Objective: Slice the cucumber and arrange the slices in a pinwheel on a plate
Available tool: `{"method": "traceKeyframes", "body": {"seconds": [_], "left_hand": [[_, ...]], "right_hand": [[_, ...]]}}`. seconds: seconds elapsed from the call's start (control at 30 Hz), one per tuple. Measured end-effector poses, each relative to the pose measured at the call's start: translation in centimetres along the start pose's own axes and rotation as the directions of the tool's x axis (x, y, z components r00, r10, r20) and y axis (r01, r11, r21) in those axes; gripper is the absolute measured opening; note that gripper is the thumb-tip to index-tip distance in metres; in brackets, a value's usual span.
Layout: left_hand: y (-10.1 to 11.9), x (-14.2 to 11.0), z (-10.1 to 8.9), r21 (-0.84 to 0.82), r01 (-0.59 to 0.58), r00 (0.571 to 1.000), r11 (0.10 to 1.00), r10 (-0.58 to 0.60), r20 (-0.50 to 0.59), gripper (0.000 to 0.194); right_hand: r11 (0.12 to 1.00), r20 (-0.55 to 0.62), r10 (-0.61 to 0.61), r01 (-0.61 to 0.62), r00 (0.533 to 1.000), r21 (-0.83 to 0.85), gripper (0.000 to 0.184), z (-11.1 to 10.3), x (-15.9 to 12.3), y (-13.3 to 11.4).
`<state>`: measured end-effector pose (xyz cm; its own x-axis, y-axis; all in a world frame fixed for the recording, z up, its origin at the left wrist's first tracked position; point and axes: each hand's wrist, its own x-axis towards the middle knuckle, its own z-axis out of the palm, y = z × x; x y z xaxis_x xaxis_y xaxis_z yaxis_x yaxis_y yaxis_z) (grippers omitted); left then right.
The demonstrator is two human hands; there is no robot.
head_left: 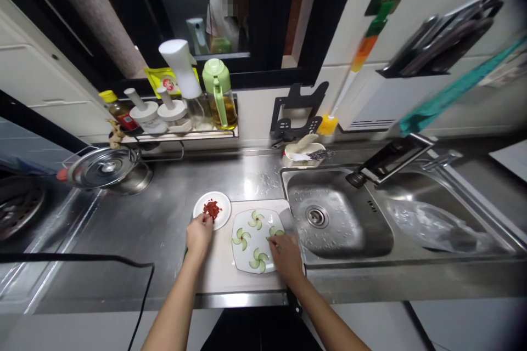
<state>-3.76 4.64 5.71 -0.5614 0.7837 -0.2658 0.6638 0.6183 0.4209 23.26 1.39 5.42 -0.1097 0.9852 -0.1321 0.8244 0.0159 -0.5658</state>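
White and glossy, a rounded-square plate (256,238) lies flat on a pale cutting board (220,271), between the two grips and just left of the right one. One side faces the person's body, its flanks running roughly away from it (no clear long axis that I can make out). Four pale-green pinwheels of curved slices (241,239) sit on it, their blades fanning outward. The right grip (287,255) is bunched over the pinwheel nearest it, partly covering it; whether its fingertips meet or have hold of anything, I cannot tell. The left grip (198,236) is likewise bunched, at the near edge of a small round white dish (225,209); just beyond it lie small red pieces (211,208). Whether it has hold of one is hidden. Right of the right grip, a stainless-steel sink (341,230) is set into the metal desk (164,236).
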Motion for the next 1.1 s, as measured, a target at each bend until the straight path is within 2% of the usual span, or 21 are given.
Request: {"method": "traceKeyframes", "body": {"seconds": [0.27, 0.53, 0.87, 1.1], "left_hand": [[0.7, 1.4, 0.4, 0.033, 0.056, 0.998, 0.998, -0.057, 0.030, 0.024], [0.1, 2.1, 0.6, 0.004, 0.070, 0.997, 0.998, -0.070, 0.041, 0.022], [-0.5, 1.9, 0.6, -0.050, -0.006, 0.999, 0.999, 0.009, 0.044, 0.020], [-0.3, 1.8, 0.4, 0.016, -0.008, 0.997, 1.000, 0.007, 0.076, 0.025]], "right_hand": [[1.000, 0.016, -0.004, 0.005, 1.000, -0.014, 0.022, 0.0, -0.4, 0.0], [1.000, 0.013, 0.012, -0.012, 1.000, -0.020, 0.021, 0.0, -0.6, 0.2], [1.000, 0.041, 0.015, -0.014, 0.999, -0.026, 0.018, 0.1, -0.6, -0.3], [1.000, 0.029, 0.002, -0.001, 1.000, -0.023, 0.017, 0.1, -0.7, -0.2]]}}
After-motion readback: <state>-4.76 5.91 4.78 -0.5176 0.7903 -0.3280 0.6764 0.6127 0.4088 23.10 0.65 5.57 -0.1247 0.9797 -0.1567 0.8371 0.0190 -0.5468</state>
